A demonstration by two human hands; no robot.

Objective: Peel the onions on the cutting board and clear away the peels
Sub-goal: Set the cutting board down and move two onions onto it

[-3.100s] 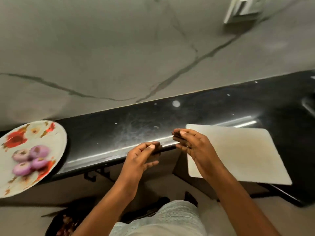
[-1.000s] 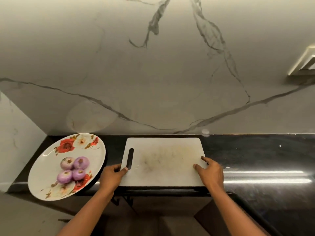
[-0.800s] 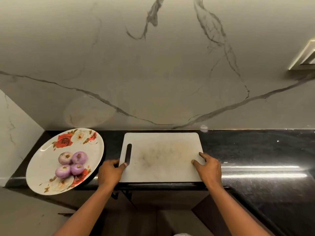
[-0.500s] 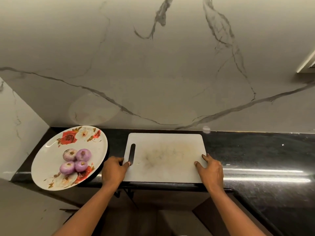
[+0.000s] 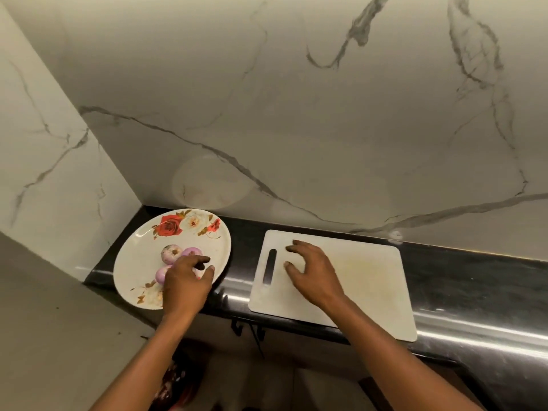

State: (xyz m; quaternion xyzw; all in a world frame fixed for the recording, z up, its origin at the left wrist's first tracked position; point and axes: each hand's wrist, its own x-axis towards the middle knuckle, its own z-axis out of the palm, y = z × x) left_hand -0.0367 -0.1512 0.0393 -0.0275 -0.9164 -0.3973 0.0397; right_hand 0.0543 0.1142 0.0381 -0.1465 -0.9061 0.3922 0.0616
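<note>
Several small purple onions (image 5: 170, 253) lie on a white plate (image 5: 127, 262) with a red flower print, at the left end of the black counter. My left hand (image 5: 185, 283) reaches over the plate, its fingers laid across the onions and hiding some of them; no grip shows. To the right of the plate lies a white cutting board (image 5: 370, 280) with a slot handle and nothing on it but my right hand (image 5: 314, 271). That hand rests near the slot with spread, lightly bent fingers.
The black counter (image 5: 459, 280) is narrow, with a marble wall close behind and a side wall (image 5: 44, 143) at its left end. The plate overhangs the front edge. Something dark with reddish contents (image 5: 175, 384) sits on the floor below.
My left hand left the board's handle corner and moved left onto the plate of onions. My right hand shifted from the board's right edge to its left part.
</note>
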